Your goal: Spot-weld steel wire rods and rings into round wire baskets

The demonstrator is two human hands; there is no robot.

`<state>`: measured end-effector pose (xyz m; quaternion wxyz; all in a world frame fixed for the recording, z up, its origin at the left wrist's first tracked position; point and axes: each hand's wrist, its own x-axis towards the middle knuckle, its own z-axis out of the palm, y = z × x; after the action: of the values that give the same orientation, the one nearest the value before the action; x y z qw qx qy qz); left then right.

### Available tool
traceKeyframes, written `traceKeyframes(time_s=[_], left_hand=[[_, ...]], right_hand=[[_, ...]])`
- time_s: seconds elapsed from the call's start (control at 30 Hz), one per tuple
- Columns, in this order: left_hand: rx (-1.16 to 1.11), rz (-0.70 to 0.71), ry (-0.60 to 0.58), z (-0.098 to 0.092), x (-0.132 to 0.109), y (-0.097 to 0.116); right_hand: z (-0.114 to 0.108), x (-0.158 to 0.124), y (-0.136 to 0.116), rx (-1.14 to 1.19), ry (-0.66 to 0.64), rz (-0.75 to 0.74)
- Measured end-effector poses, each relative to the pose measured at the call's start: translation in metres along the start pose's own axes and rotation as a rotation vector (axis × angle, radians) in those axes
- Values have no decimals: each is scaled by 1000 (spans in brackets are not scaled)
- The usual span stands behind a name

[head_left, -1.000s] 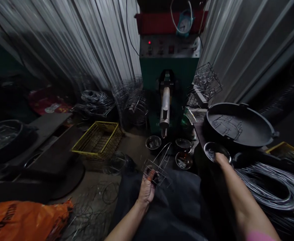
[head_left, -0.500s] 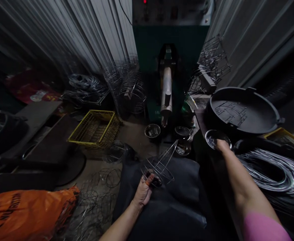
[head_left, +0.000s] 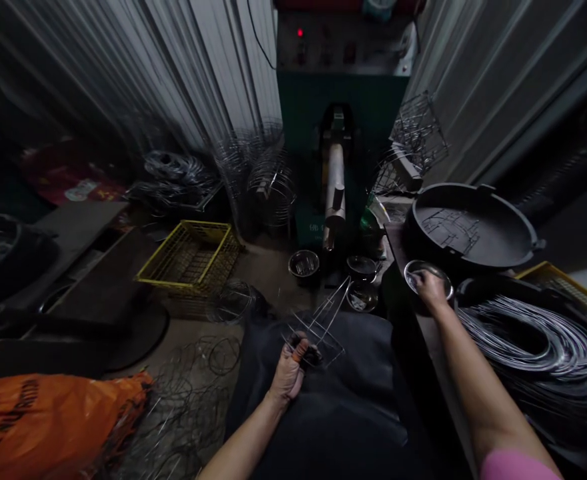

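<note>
My left hand (head_left: 289, 370) is closed around a wire frame (head_left: 327, 331), holding it over the dark cloth on my lap. The frame's long wires slant up and to the right; something orange shows at my thumb. Over on the right, my right hand (head_left: 431, 290) reaches into a round metal bowl (head_left: 407, 275). Its fingers point down and look bent together, and what they grip inside is hidden. Ahead of me stands a green machine (head_left: 303, 100) with a thick metal arm (head_left: 335, 177). Below its tip are small metal bowls, one with short metal pieces (head_left: 304, 264).
A large black pan (head_left: 473, 223) with wire pieces sits beyond my right hand. Nearer is a coil of wire (head_left: 533, 340). To the left are a yellow wire basket (head_left: 193, 257), loose wire rings (head_left: 198, 373) on the floor and an orange sack (head_left: 48, 420).
The view has tilted up slightly. My right hand has shifted within the bowl, its fingers reaching further in. My left hand keeps its hold on the wire frame.
</note>
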<state>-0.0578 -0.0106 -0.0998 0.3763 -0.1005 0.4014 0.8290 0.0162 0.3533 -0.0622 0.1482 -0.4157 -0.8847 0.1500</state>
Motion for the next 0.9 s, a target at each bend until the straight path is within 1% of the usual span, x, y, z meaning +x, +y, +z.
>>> traceKeyframes(time_s=[0.03,0.1,0.17,0.23,0.3,0.43,0.53,0.63,0.77,0.83,0.9], left_hand=[[-7,6,-6,0,0,1],[-16,19,-18,1,0,3],[-15,29,-24,3,-1,4],[-9,37,-22,4,-4,5],[-9,41,-22,4,-9,6],[-18,50,-41,2,-16,8],[6,60,-47,0,-18,12],[60,58,-55,-1,-18,17],[127,56,-44,-1,-18,21],[135,33,-56,-3,-19,21],[125,-30,-96,-10,-22,21]], right_hand=[[-1,-13,-19,95,-61,-47],[-1,-42,-60,311,-234,-198],[1,-71,-96,485,-349,-309],[4,-92,-122,607,-414,-350],[7,-104,-136,722,-453,-353],[12,-112,-146,888,-459,-300],[14,-116,-150,949,-439,-267],[18,-120,-153,1006,-445,-262],[26,-122,-151,1044,-437,-239],[30,-125,-148,1053,-434,-219],[35,-128,-145,1062,-439,-198]])
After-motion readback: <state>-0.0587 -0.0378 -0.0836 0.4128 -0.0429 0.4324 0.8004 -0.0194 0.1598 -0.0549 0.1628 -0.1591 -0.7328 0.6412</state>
